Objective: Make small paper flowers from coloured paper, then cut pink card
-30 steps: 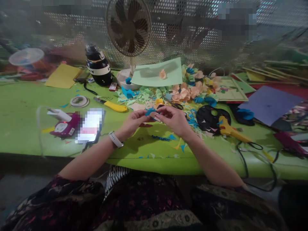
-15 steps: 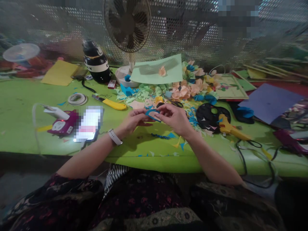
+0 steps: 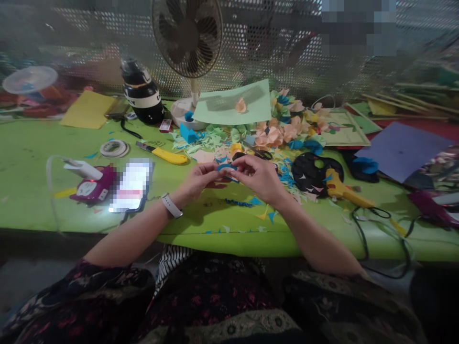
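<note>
Between both sets of fingertips is a small curved piece of blue paper (image 3: 225,167), held just above the table. My left hand (image 3: 200,181), with a white band on its wrist, pinches the piece from the left. Closed on its right side is my right hand (image 3: 261,181), thumb and fingers together. My fingers cover much of the paper. Under my hands lies a thin twisted blue strip (image 3: 238,203), with blue scraps (image 3: 256,200) beside it. Scissors (image 3: 263,154) rest among paper cuttings just beyond my right hand.
A yellow cutter knife (image 3: 168,155), tape roll (image 3: 114,148) and lit phone (image 3: 132,186) lie left. Right are a black palette-shaped piece (image 3: 304,174) and a yellow glue gun (image 3: 346,191) with its cord. Paper flowers (image 3: 272,134), a fan (image 3: 188,36) and a black bottle (image 3: 143,98) stand behind.
My right thumb and fingers have closed further over the blue paper, so its pale inner part is now mostly hidden. My left hand has barely moved.
</note>
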`<state>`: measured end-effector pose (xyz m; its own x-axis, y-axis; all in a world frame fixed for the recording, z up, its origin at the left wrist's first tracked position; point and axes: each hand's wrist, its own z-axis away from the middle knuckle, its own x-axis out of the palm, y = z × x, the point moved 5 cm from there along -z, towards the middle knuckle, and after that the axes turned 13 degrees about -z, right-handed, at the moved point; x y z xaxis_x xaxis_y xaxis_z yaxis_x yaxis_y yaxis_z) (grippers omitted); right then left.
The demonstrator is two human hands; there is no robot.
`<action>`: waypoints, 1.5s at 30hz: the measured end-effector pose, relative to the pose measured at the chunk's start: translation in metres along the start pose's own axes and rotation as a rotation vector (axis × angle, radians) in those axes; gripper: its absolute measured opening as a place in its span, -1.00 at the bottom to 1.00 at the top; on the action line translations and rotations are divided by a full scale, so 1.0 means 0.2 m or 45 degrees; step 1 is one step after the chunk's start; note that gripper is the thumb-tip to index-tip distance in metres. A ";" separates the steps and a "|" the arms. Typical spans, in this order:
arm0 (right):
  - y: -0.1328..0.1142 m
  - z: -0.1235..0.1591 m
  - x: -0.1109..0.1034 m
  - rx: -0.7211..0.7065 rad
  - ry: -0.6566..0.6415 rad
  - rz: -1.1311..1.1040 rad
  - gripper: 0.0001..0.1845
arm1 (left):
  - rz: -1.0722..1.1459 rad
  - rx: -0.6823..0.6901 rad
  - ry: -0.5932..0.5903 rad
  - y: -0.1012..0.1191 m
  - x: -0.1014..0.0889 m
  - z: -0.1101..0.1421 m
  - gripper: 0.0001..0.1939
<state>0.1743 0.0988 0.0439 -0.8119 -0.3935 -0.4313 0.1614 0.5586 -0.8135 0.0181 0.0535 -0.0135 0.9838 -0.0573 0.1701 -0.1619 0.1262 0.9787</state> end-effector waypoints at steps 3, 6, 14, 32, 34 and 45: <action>0.01 0.00 -0.01 -0.007 0.033 0.016 -0.60 | -0.048 0.034 -0.006 0.01 0.00 0.00 -0.74; 0.01 -0.01 -0.04 -0.012 0.135 0.033 -0.61 | -0.102 0.068 0.033 0.02 -0.01 0.00 -0.70; 0.03 -0.01 -0.01 0.222 -0.018 -0.063 -0.60 | -0.184 0.180 0.129 0.05 0.00 0.02 -0.57; 0.11 0.00 0.03 0.486 -0.241 -0.480 -0.53 | -0.376 -0.028 -0.004 0.07 -0.05 0.00 -0.73; 0.12 0.00 0.03 0.488 -0.229 -0.489 -0.54 | -0.380 -0.033 0.010 0.06 -0.05 0.00 -0.74; 0.11 -0.01 0.03 0.478 -0.202 -0.526 -0.52 | -0.341 -0.043 0.049 0.07 -0.05 0.00 -0.71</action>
<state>0.1714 0.1095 0.0245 -0.7603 -0.6449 -0.0781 0.0605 0.0494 -0.9969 0.0054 0.0552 -0.0016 0.9935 -0.0554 -0.0995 0.1066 0.1448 0.9837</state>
